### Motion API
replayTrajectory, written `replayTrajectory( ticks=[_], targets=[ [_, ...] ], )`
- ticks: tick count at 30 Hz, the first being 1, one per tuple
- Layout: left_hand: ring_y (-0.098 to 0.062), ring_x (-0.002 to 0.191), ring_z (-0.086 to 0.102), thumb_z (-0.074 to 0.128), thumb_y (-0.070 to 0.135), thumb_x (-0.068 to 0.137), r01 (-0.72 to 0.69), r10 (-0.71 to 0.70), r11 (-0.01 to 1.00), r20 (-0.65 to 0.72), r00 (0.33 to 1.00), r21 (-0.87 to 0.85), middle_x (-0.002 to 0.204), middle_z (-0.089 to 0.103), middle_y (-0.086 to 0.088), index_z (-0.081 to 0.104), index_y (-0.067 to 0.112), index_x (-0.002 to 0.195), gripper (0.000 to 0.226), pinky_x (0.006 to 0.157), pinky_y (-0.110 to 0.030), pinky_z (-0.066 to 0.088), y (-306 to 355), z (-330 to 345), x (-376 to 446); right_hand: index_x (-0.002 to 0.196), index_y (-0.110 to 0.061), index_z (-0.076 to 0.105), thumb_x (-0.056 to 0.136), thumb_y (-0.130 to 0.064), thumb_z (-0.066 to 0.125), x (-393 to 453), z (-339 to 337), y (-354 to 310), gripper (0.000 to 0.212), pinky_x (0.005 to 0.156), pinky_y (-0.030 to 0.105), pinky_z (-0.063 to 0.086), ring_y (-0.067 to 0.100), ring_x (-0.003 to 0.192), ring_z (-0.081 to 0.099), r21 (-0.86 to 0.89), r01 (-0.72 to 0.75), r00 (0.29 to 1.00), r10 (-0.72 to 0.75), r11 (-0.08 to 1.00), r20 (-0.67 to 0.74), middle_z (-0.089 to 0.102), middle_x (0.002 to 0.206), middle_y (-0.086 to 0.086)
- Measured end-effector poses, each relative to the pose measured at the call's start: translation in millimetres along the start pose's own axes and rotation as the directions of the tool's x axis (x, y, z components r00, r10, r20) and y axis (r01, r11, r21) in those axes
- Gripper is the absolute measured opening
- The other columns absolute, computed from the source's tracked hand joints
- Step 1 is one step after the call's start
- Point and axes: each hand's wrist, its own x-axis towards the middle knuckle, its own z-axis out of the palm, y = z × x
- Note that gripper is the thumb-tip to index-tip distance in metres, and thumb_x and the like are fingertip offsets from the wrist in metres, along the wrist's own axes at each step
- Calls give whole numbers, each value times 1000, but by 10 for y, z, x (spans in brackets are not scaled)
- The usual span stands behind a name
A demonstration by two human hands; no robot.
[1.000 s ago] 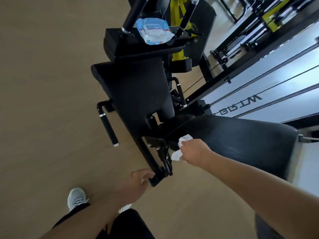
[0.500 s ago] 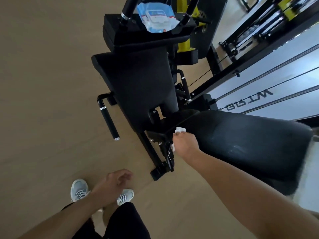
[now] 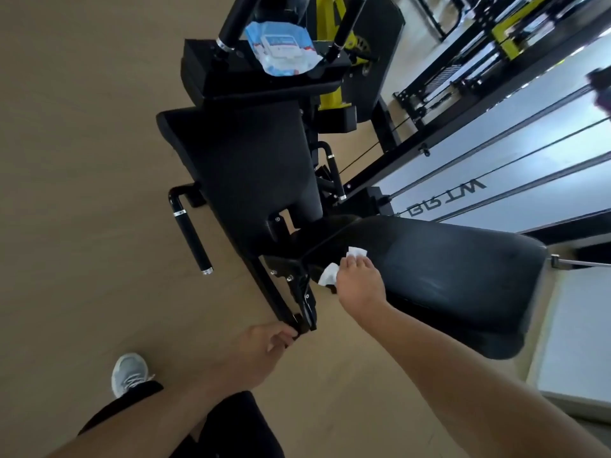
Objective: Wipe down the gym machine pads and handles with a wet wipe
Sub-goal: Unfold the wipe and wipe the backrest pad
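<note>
Left hand (image 3: 261, 350) has risen from beside the shoes to the frame foot (image 3: 302, 325). Right hand (image 3: 358, 284) has shifted the wipe (image 3: 329, 274) slightly along the pad (image 3: 446, 259) edge.

Grey sneaker (image 3: 129, 374) on tan floor (image 3: 82, 160); mirrored wall (image 3: 529, 166) opposite.

Under the fingers (image 3: 355, 257) of the right hand (image 3: 358, 285), the wipe (image 3: 330, 274) looks like soft, crumpled white cloth or paper. It lies on a pad (image 3: 446, 269) of smooth black vinyl with a dull sheen. Left of the fingers, a handle (image 3: 191, 239) has a matt black grip with bright metal rings. Farther beyond them, the wipes pack (image 3: 281, 52) is glossy, wrinkled plastic. The floor (image 3: 82, 160) is smooth, matt and wood-toned.
</note>
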Motion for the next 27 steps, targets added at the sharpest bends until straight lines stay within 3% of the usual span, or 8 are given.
replayTrajectory(
  ticks=[4, 8, 12, 16, 18, 20, 23, 27],
  targets=[
    [9, 99, 65, 57, 7, 98, 98, -97, 995, -57, 994, 12, 97, 72, 25, 68, 38, 102, 33, 89, -13, 50, -248, -247, -289, 157, 2, 24, 109, -22, 29, 278, -35, -260, 54, 125, 42, 21, 32, 151, 30, -35, 38, 999, -37, 999, 38, 30, 163, 19],
    [9, 96, 65, 58, -2, 96, 142, -135, 989, -124, 983, 49, 99, 68, 33, 66, 38, 99, 40, 84, -8, 47, -309, -268, -409, 148, -4, 43, 107, -18, 33, 198, -58, -213, 44, 113, 39, 37, 29, 138, 45, -92, 130, 990, -135, 987, -42, 46, 150, 13],
    [-3, 95, 63, 54, -5, 97, 82, -75, 996, -129, 989, 44, 100, 70, 12, 68, 24, 106, 34, 83, -4, 42, 57, 230, -231, 146, -5, 48, 106, -21, 37, -300, -45, 153, 44, 104, 40, 44, 32, 126, 49, -201, 201, 973, -219, 959, -72, 47, 141, 15],
    [-12, 109, 66, 52, 4, 98, 0, 6, 999, -120, 993, 47, 108, 69, 13, 71, 29, 116, 36, 100, -33, 52, 518, 895, 22, 161, -3, 21, 109, -31, 33, -922, 122, 616, 60, 120, 49, 27, 41, 150, 20, -386, 266, 942, -323, 883, -88, 9, 167, 22],
    [1, 103, 66, 51, 8, 97, -18, 23, 999, -116, 993, 45, 115, 70, 17, 68, 36, 114, 37, 91, -28, 56, 704, 1201, 55, 162, -5, 14, 110, -47, 26, -1148, 217, 804, 68, 126, 52, 11, 38, 157, 1, -403, 300, 923, -369, 865, -106, -5, 170, 19],
    [15, 93, 62, 52, 11, 98, -39, 45, 998, -116, 992, 56, 113, 67, 24, 67, 34, 120, 35, 79, -9, 50, 860, 1464, 19, 161, -7, 20, 107, -59, 17, -1339, 208, 948, 74, 127, 50, 3, 34, 158, -2, -387, 320, 906, -398, 865, -141, 0, 171, 16],
    [7, 105, 63, 50, 14, 102, -58, 64, 997, -114, 991, 60, 118, 68, 21, 65, 32, 127, 34, 87, -9, 45, 983, 1721, -103, 152, -7, 44, 111, -35, 25, -1564, 185, 1133, 53, 127, 50, 7, 38, 155, 13, -406, 365, 831, -490, 838, -264, 23, 166, 19],
    [11, 94, 62, 52, 15, 102, -16, 27, 998, -203, 979, 55, 112, 70, 22, 66, 33, 122, 30, 76, -2, 43, 957, 1827, -317, 122, -9, 74, 93, -18, 58, -1638, 316, 1464, 34, 120, 45, 34, 31, 130, 55, -309, 389, 751, -493, 868, -439, 66, 131, 9]
  ],
)
